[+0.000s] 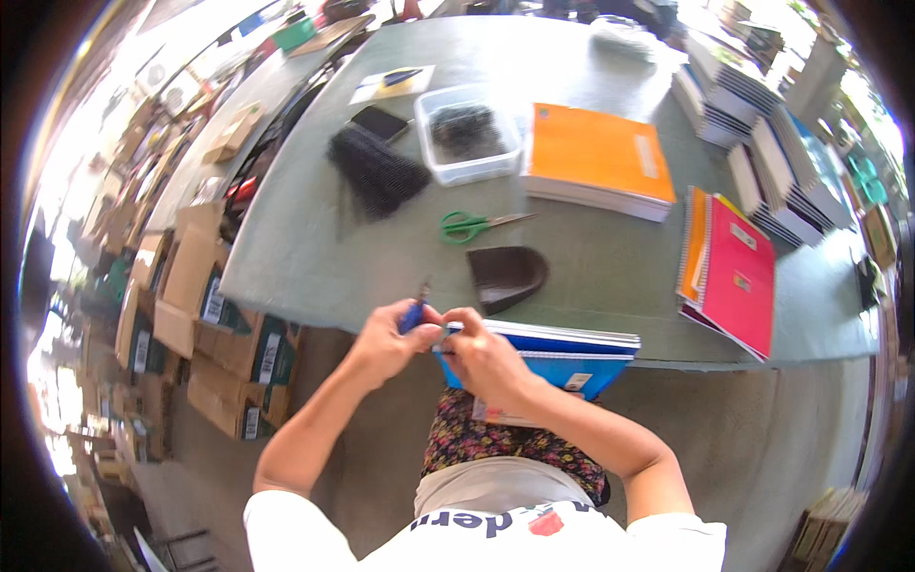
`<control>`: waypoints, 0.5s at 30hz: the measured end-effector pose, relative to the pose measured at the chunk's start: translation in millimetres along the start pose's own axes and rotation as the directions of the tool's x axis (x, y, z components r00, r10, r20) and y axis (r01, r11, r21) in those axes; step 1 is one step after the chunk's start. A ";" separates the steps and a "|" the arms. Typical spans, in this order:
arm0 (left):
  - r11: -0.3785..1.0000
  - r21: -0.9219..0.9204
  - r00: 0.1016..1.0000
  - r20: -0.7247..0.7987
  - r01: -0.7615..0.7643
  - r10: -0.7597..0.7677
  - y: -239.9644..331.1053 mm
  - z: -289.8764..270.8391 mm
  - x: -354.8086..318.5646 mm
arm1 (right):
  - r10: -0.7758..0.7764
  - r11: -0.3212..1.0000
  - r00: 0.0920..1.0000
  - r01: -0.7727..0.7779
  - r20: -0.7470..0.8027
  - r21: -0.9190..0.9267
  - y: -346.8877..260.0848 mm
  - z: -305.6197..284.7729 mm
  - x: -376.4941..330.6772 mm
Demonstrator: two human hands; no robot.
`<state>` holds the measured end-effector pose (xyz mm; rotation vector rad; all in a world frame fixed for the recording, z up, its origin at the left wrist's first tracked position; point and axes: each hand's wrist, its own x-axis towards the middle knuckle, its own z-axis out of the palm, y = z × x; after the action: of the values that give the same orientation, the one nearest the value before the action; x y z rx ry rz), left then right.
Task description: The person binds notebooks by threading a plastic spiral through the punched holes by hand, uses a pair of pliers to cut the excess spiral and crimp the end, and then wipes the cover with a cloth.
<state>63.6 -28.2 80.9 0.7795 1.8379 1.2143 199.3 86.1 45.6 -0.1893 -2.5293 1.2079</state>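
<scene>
Both hands pinch: left hand [386, 336] on blue-handled pliers [416, 313], right hand [481, 353] on the blue notebook's [562, 355] spiral end, where a slip could jab fingers.

Notebook stack [558, 357] held at near bench [610, 257] edge, between both hands. Scoop-shaped holder [507, 276] just behind stack; scissors [472, 226] behind holder. Tub [467, 133] farther back, coil bundle [376, 172] left of tub, notebook pile [599, 157] right.
</scene>
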 end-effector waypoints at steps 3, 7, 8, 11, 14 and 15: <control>0.974 0.160 0.976 -0.123 -0.158 0.179 21.8 -28.5 50.7 | -0.388 0.682 0.872 0.489 0.298 -0.543 -4.5 -12.9 -9.3; 0.890 0.273 0.804 -0.390 -0.365 0.449 75.2 -61.1 149.4 | -0.043 0.935 0.987 0.095 0.155 -0.341 -14.7 -22.2 -38.4; 0.919 0.139 0.792 -0.470 -0.370 0.390 89.9 -47.9 166.9 | 0.029 0.935 0.986 0.031 0.164 -0.352 -11.3 -48.0 -47.6; 0.877 0.389 0.787 -0.428 -0.282 0.443 71.3 -49.0 188.5 | 0.300 0.898 0.954 -0.282 0.002 -0.339 14.3 -110.5 -95.9; 0.775 0.584 0.768 -0.372 -0.243 0.521 -8.2 -44.3 156.9 | 0.577 0.786 0.634 -0.602 -0.514 0.139 25.6 -211.8 -162.2; 0.755 0.609 0.781 -0.340 -0.242 0.525 -24.2 -33.5 144.8 | 0.473 0.687 0.518 -0.723 -0.712 -0.070 49.2 -264.8 -203.0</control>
<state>-40.0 66.6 26.7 1.3283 2.6040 1.2433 481.0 258.3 114.4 -1.4546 -2.0164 0.6279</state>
